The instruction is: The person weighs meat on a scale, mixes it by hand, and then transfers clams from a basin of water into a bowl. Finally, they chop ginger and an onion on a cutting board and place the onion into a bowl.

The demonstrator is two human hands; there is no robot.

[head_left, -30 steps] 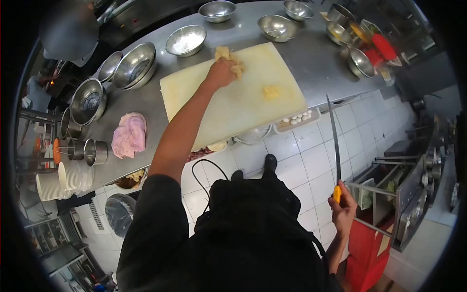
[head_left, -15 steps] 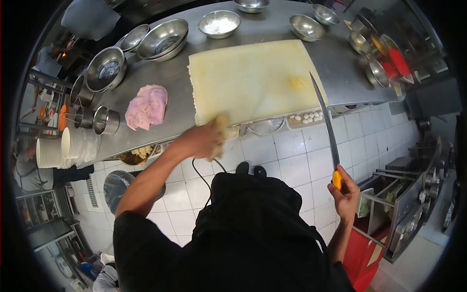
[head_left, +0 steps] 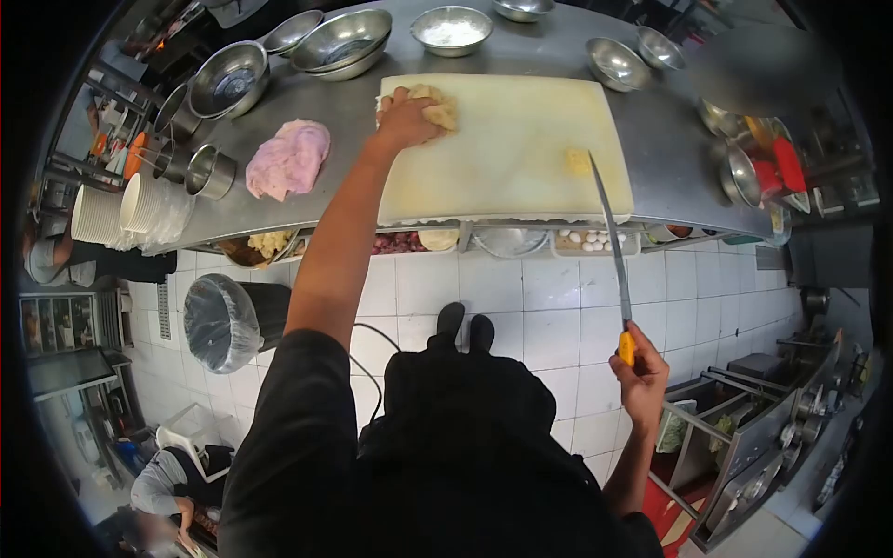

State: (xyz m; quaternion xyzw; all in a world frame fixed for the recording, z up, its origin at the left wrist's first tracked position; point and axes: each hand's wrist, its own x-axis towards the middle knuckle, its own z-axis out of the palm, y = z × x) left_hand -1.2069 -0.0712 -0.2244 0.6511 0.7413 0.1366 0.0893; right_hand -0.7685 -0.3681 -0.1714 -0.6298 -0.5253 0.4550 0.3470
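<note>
At the far left corner of the pale cutting board (head_left: 521,158), my left hand (head_left: 406,123) has its fingers curled round a knobbly tan lump (head_left: 439,109) that resembles ginger root. Part of it is hidden under the hand. My right hand (head_left: 642,381) is closed on the yellow handle of a long knife (head_left: 614,237). The blade points away from me, its tip over the board's right part, beside a small yellow piece or pile (head_left: 578,162) lying there.
Left of the board lies a pink, fleshy mass (head_left: 289,158). Metal bowls (head_left: 339,42) line the back of the steel counter (head_left: 349,177). Eggs (head_left: 593,241) sit in a tray below its front edge. A lined bin (head_left: 223,321) stands on the floor. Another person (head_left: 167,484) is at lower left.
My left hand has carried the tan lump from the board's front left edge to its far left corner. The knife has shifted slightly and stays in my right hand. The camera view has shifted.
</note>
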